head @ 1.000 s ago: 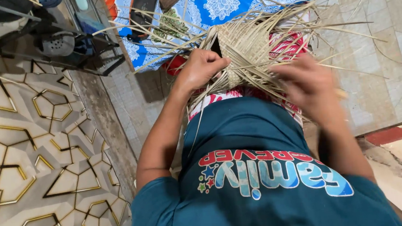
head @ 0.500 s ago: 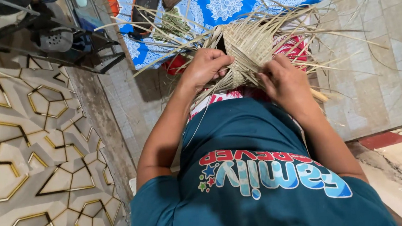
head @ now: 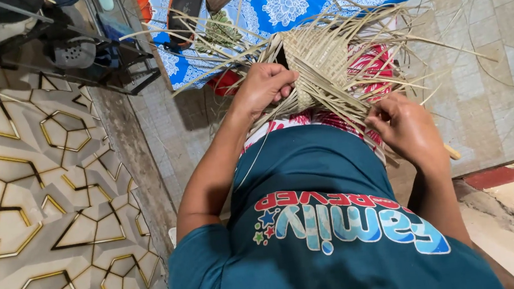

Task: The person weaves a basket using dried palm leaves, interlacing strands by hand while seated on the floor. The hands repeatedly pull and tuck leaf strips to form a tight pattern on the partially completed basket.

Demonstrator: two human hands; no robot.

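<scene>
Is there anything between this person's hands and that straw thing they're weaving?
Nothing visible. The left hand is closed on the edge of the half-woven basket of pale straw strips, and the right hand pinches loose strips at its lower right. Both already touch it.

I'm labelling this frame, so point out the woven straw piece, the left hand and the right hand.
woven straw piece (head: 322,56), head view, on its tightly woven middle.
left hand (head: 266,86), head view, on the back of the hand.
right hand (head: 407,129), head view, on the back of the hand.
</scene>
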